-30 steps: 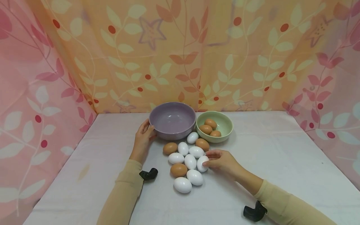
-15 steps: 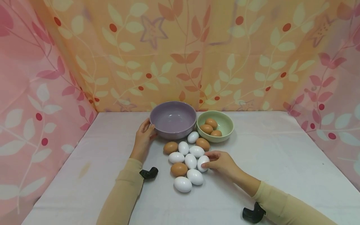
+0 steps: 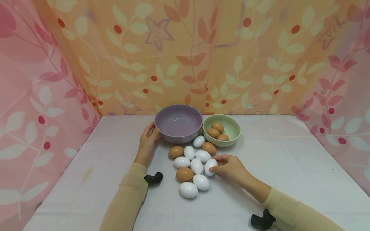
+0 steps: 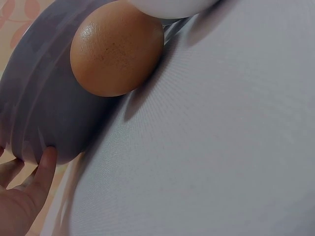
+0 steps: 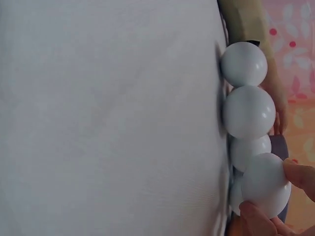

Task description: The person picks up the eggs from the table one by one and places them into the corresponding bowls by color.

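Observation:
My right hand (image 3: 231, 167) pinches a white egg (image 5: 266, 185) between thumb and fingers at the right side of the egg group. In the right wrist view that egg appears in front of other white eggs (image 5: 249, 112). My left hand (image 3: 148, 143) rests on the outer left wall of a purple bowl (image 3: 178, 137), thumb in front; in the left wrist view its fingertips touch the wall. No eggs show inside this bowl. White eggs (image 3: 189, 190) and brown eggs (image 3: 184, 175) lie on the table in front of it.
Right beside the purple bowl stands a smaller green bowl (image 3: 235, 128) holding brown eggs (image 3: 217, 127). A white cloth covers the table (image 3: 95, 192). Patterned fabric (image 3: 185, 57) hangs behind the bowls and at both sides. A black wrist device (image 3: 154, 178) sits on each sleeve.
The white egg in my right hand has shifted slightly rightward and come a little apart from its neighbours. My left hand stays at the purple bowl.

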